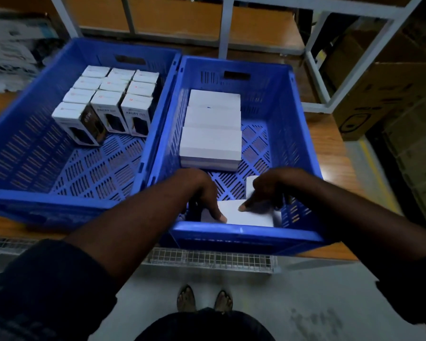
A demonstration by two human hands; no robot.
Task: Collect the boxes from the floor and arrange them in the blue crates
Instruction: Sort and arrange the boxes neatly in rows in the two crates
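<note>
Left hand (204, 193) fingers (219, 215) press flat on white box (246, 216) at near wall inside right blue crate (303, 148). Right hand (268, 190) fingers pinch same box's top edge. Both hands grasping box, seating it. Beyond it, row of white boxes (212, 130) already laid. Left blue crate (22, 134) holds upright printed boxes (108, 102), roughly half filled. Both crates on bench (330, 148). Floor boxes remaining: not visible, cannot tell.
</note>
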